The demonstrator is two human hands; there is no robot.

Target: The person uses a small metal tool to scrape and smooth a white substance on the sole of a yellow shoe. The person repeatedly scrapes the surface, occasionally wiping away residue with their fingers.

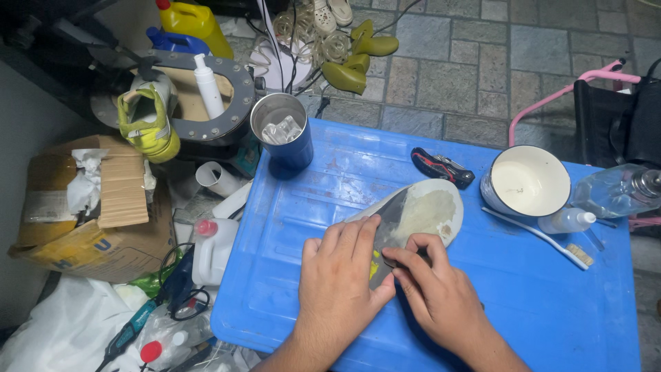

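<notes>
Currently both hands, left hand [342,275] and right hand [441,293], are pressing the shoe sole [420,213] flat on the blue worktop [551,303], grips holding it; cup [282,131], pocket knife [442,167], bowl [527,182] and toothbrush [537,238] are lying beyond, blocking nothing.

A blue plastic worktop [551,310] is seen, on which are laid a shoe sole [420,213], a blue metal cup [282,134], a folding pocket tool [442,167], a white bowl [527,182], a toothbrush [544,238] and a small squeeze bottle [566,220].
</notes>
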